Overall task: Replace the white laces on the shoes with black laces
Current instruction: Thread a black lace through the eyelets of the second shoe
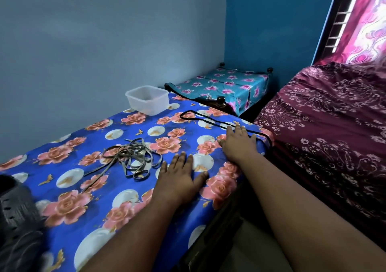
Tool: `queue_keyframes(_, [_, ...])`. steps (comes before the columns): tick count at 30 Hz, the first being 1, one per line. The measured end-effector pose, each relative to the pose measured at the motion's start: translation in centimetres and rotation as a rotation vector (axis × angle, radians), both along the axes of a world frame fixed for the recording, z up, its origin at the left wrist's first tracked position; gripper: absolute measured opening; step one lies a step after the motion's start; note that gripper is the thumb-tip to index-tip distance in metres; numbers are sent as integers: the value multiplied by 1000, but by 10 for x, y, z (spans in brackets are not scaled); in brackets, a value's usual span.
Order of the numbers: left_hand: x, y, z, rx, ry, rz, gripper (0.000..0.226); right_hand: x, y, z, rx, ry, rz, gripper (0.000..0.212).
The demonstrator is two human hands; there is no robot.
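Observation:
A dark grey shoe (17,219) with empty eyelets lies at the lower left edge of the view, partly cut off. A tangled pile of greyish-white laces (133,156) lies on the blue floral table cover (83,188). A black lace (200,118) runs from the far middle of the table to its right edge. My left hand (181,177) rests flat on the cover, fingers straight. My right hand (238,142) lies flat with its fingertips on the black lace.
An empty clear plastic box (147,99) stands at the table's far edge near the wall. Behind it is a stool with a teal floral cover (225,84). A bed with a maroon patterned sheet (325,129) borders the table's right side.

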State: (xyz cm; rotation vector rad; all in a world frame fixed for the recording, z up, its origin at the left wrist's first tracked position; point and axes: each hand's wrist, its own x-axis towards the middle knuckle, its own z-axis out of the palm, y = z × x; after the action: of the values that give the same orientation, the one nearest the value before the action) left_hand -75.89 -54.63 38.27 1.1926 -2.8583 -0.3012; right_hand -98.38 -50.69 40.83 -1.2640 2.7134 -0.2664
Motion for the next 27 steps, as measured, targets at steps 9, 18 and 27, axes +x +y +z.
queue_keyframes(9, [0, -4, -3, 6, 83, 12, 89, 37, 3, 4, -263, 187, 89, 32])
queue_keyframes(18, [25, 17, 25, 292, 793, 181, 62, 120, 17, 41, -768, -882, 87, 30])
queue_keyframes(27, [132, 69, 47, 1036, 1059, 137, 31, 219, 20, 82, -850, -1411, 234, 36])
